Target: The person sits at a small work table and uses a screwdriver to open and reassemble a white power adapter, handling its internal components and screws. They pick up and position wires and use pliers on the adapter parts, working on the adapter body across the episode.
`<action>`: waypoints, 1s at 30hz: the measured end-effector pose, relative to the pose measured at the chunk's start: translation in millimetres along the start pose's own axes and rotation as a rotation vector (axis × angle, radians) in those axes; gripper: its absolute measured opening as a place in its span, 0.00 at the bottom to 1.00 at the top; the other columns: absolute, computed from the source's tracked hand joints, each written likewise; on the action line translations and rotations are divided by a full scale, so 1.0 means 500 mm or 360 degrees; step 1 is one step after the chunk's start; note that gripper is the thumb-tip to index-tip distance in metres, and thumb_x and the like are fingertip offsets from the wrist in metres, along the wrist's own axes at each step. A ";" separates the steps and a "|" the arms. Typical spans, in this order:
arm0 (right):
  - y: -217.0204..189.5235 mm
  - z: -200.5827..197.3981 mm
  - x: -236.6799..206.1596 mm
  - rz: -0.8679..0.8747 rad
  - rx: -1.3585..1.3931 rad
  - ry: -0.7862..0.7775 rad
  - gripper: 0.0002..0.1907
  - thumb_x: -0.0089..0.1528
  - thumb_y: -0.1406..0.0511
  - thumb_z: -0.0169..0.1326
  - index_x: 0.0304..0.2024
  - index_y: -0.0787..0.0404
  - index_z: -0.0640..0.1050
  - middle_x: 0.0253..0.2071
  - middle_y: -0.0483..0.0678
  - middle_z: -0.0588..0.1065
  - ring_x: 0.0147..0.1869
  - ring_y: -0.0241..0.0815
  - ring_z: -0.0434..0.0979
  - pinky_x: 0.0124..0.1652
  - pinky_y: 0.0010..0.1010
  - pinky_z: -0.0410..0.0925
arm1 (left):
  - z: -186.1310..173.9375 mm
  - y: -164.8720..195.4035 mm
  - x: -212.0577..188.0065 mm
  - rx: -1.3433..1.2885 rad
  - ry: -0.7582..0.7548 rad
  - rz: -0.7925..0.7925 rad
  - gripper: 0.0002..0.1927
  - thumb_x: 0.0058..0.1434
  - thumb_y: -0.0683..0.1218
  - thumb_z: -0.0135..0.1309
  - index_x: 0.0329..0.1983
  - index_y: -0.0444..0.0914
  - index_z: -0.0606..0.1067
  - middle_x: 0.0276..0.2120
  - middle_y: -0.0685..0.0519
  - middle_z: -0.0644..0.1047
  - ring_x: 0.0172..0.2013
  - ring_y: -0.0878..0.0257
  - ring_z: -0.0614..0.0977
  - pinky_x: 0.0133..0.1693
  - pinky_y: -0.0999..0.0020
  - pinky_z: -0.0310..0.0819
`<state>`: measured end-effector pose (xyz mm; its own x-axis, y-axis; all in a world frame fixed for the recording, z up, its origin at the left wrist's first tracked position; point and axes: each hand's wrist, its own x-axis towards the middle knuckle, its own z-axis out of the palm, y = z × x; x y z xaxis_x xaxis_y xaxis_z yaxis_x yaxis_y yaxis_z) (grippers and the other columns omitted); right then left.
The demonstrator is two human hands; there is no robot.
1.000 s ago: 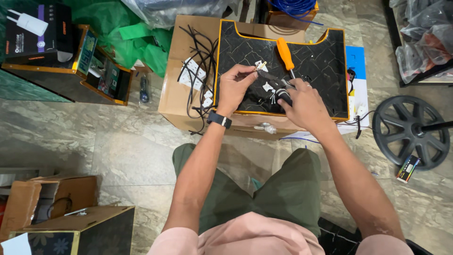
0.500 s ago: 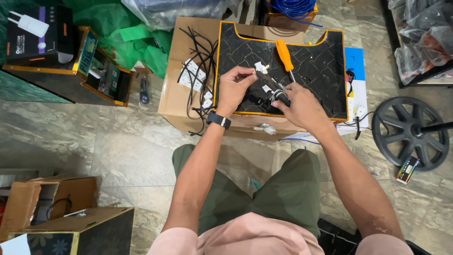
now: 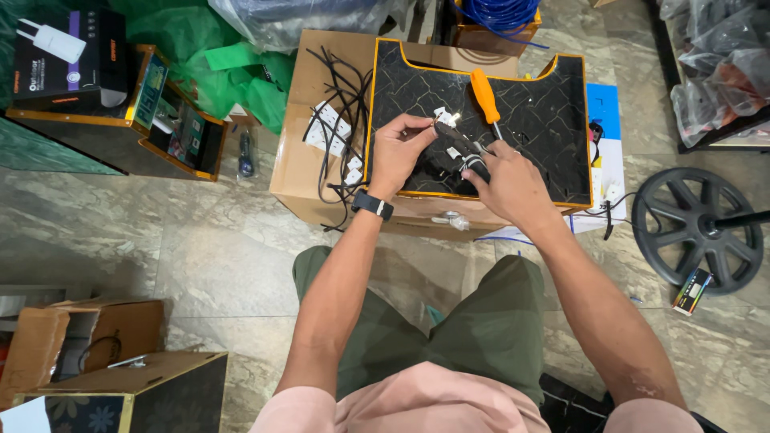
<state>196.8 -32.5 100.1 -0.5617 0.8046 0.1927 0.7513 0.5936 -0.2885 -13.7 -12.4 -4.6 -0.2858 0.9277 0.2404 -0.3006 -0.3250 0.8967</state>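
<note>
My left hand (image 3: 399,152), with a black watch on the wrist, pinches a small black part (image 3: 443,128) tipped with a light-coloured piece, just above a black tray with an orange rim (image 3: 561,128). My right hand (image 3: 511,186) is close beside it, fingers closed around the end of a black cable (image 3: 475,166). What joins the part and the cable is hidden by my fingers. An orange-handled screwdriver (image 3: 484,95) lies on the tray just beyond my right hand. Small white bits (image 3: 442,114) lie near it.
The tray rests on a cardboard box (image 3: 298,172) that also carries loose black cables (image 3: 343,96) and white sockets (image 3: 324,128). A black wheel (image 3: 695,229) lies on the floor at right. Boxes (image 3: 72,56) and green plastic (image 3: 237,72) are at left, cartons (image 3: 88,353) at lower left.
Both hands stay over the tray with only small finger movements. My left hand has lifted the small black part slightly, and my right hand has edged closer to it.
</note>
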 end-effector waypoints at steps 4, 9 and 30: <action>-0.002 -0.002 -0.002 -0.0056 -0.0044 0.0071 0.19 0.59 0.57 0.64 0.37 0.68 0.81 0.47 0.58 0.75 0.44 0.63 0.78 0.43 0.49 0.72 | 0.002 -0.001 0.001 -0.0010 0.0023 -0.0007 0.05 0.61 0.35 0.63 0.40 0.32 0.80 0.37 0.55 0.82 0.37 0.74 0.80 0.41 0.77 0.76; -0.008 0.001 -0.003 0.0082 -0.0010 -0.0052 0.18 0.61 0.57 0.63 0.38 0.68 0.81 0.47 0.57 0.75 0.46 0.63 0.78 0.44 0.50 0.72 | 0.003 -0.001 -0.002 -0.0004 0.0044 -0.0013 0.06 0.61 0.35 0.64 0.40 0.32 0.80 0.36 0.56 0.81 0.36 0.74 0.78 0.39 0.78 0.74; -0.014 -0.006 -0.005 0.0045 0.0112 -0.0004 0.17 0.60 0.58 0.64 0.39 0.67 0.82 0.47 0.58 0.75 0.47 0.63 0.77 0.46 0.50 0.70 | -0.002 -0.005 -0.003 -0.0028 0.0038 0.0029 0.05 0.61 0.35 0.64 0.38 0.33 0.79 0.36 0.57 0.82 0.34 0.75 0.78 0.38 0.78 0.73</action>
<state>194.0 -38.5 104.3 -0.5416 0.8208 0.1814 0.7406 0.5680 -0.3589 -13.4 -12.8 -7.7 -0.3131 0.9169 0.2474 -0.3113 -0.3452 0.8854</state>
